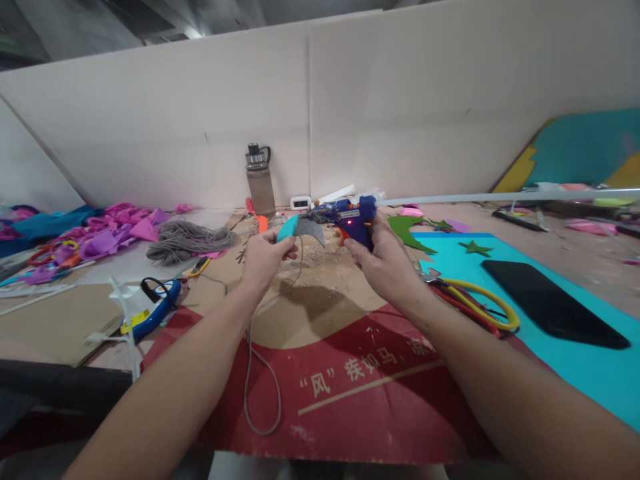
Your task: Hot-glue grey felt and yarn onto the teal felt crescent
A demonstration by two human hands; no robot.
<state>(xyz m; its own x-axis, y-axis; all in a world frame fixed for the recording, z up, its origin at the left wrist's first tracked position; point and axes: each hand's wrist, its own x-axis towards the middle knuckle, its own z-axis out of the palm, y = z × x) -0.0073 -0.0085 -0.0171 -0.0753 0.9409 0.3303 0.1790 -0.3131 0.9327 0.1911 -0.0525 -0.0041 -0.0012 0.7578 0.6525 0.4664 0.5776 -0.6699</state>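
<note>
My right hand (383, 257) is wrapped round the handle of a blue hot glue gun (356, 212), whose small red light is lit. A long whitish glue stick (480, 197) runs out of its back to the right. Between the thumb and fingers of my left hand (267, 257) is a curved felt piece (311, 229), turquoise at one end and grey at the other. The gun's nozzle is close to the felt's upper edge; whether they touch I cannot tell. A thin grey cord (279, 400) hangs from the felt and loops on the cardboard below.
Red-and-brown cardboard (370, 413) covers the table. Leftward lie a grey cord bundle (187, 241), pink felt scraps (125, 223) and a blue-and-white power strip (160, 307). A bottle (261, 187) stands behind. Yellow-handled scissors (487, 300), a green star (475, 249) and a black phone (555, 303) lie rightward.
</note>
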